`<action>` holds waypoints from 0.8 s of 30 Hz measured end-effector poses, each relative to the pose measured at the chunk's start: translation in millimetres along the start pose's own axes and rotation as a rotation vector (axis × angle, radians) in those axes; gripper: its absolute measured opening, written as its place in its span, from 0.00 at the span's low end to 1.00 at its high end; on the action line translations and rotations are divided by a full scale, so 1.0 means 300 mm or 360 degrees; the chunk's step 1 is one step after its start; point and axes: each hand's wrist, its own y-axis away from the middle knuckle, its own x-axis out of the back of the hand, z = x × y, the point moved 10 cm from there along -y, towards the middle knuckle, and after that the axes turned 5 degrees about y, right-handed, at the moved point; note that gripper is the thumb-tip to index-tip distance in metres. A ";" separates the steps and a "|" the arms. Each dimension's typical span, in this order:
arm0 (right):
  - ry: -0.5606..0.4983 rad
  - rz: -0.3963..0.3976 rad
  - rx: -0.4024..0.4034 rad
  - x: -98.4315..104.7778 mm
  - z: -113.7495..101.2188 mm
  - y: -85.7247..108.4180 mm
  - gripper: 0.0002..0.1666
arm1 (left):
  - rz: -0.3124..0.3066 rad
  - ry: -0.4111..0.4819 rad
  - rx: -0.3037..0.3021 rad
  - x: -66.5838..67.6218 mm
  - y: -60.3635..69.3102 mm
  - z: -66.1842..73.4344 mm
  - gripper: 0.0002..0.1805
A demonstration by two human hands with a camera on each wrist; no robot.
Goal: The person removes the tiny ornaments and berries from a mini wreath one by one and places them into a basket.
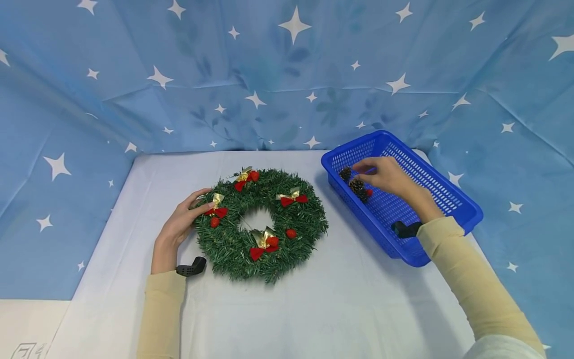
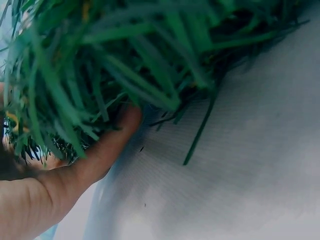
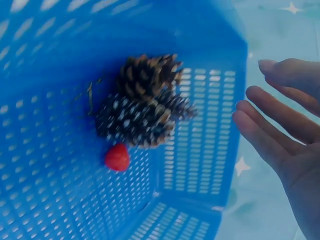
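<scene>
A green tinsel wreath point(image 1: 305, 244) lies on the white table, dressed with red-and-gold bows point(image 1: 293, 198) and red berries point(image 1: 291, 233). At its left edge my left hand point(image 1: 177, 224) grips the greenery, thumb over the top near a bow; the left wrist view shows part of the hand under the bristles point(image 2: 125, 60). My right hand point(image 1: 385, 174) hovers over the blue basket point(image 1: 403, 259), fingers parted and holding nothing. Close to its fingertips, several pine cones point(image 3: 140, 120) sit in the basket's left end beside a red berry point(image 3: 117, 157).
The basket stands at the table's back right, slanted, with raised perforated walls point(image 1: 430, 172). White cloth point(image 1: 314, 314) covers the tabletop. Blue star-patterned fabric point(image 1: 269, 65) hangs behind and at both sides.
</scene>
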 end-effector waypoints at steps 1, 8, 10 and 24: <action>-0.0006 0.0010 0.0024 0.002 -0.015 0.001 0.13 | 0.0002 0.0001 -0.0001 0.001 -0.001 0.000 0.41; 0.0005 0.0057 0.0210 -0.003 -0.122 0.015 0.12 | 0.0004 0.0014 0.0000 0.008 -0.005 0.000 0.41; 0.0003 0.0067 0.0263 -0.009 -0.152 0.019 0.12 | 0.0004 0.0015 -0.0002 0.008 -0.005 0.001 0.41; -0.0081 -0.0011 0.0415 -0.086 -0.277 0.058 0.15 | 0.0004 0.0007 -0.0006 0.000 0.002 0.005 0.41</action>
